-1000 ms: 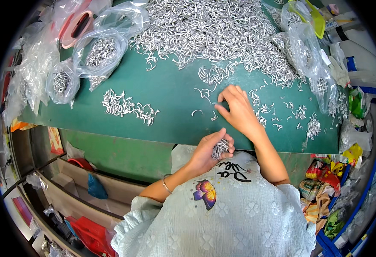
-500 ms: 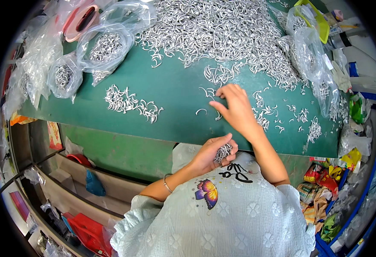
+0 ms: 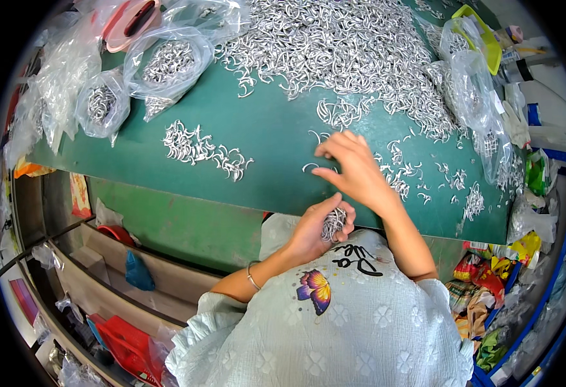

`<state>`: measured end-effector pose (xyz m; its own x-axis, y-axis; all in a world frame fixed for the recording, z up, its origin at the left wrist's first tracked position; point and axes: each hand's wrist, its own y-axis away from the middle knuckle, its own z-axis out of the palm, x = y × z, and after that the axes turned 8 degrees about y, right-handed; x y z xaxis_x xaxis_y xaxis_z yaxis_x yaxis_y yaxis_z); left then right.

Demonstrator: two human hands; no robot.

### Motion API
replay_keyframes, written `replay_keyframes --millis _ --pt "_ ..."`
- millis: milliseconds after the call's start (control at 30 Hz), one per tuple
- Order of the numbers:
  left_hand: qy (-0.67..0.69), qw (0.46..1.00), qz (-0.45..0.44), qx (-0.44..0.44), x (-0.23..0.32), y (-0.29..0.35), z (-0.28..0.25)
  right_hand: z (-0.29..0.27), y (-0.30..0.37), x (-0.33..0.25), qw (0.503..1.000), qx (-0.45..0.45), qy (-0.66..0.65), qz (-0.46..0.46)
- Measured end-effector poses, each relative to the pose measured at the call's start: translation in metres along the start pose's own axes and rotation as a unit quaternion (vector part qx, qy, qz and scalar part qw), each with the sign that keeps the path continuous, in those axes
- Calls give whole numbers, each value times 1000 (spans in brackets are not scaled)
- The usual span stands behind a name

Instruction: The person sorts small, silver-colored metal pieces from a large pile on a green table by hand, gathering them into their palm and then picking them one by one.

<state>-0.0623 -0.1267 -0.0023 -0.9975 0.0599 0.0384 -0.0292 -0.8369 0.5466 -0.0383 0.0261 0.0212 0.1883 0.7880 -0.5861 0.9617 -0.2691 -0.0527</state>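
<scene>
My left hand (image 3: 310, 227) is cupped just off the table's near edge, its fingers wrapped round a handful of small curved silver metal pieces (image 3: 334, 224). Farther forward, my right hand (image 3: 354, 166) hovers low over the green table (image 3: 270, 148), thumb and fingers apart, with nothing visible between them. One loose curved piece (image 3: 309, 168) lies close to the thumb tip; another sits just beyond the fingertips. A small group of the pieces (image 3: 196, 149) is spread to the left. At the far side rises a large heap of them (image 3: 334, 45).
Clear plastic bags of pieces (image 3: 167, 61) stand at the left, near a pink basin (image 3: 128, 29). More bags (image 3: 470, 84) and a yellow-green scoop-like container (image 3: 486, 42) line the right side. Small scattered clusters (image 3: 473, 201) lie right of my arm. Below left is a red basket (image 3: 128, 345).
My right hand has shifted slightly nearer and its fingers have dropped toward the loose piece. My left hand has turned a little, showing more of its handful. The whole view has shifted slightly.
</scene>
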Motion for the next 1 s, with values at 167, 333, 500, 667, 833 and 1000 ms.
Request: replay_keyframes --millis 167,333,500,667,833,1000 --pt "12 999 24 26 -1 3 -5 2 -2 4 998 8 -3 -55" --pt "45 995 77 48 7 4 8 -34 8 -11 971 -154 -180 -20" --pt "60 995 39 -68 3 -6 -18 16 -28 10 986 113 121 10" --pt "53 993 95 54 10 4 6 -1 -17 7 999 33 -3 15" --pt "73 988 110 87 18 4 28 -26 -11 16 999 -32 -21 -7" --pt "64 996 59 16 11 0 6 2 -26 35 981 114 152 27"
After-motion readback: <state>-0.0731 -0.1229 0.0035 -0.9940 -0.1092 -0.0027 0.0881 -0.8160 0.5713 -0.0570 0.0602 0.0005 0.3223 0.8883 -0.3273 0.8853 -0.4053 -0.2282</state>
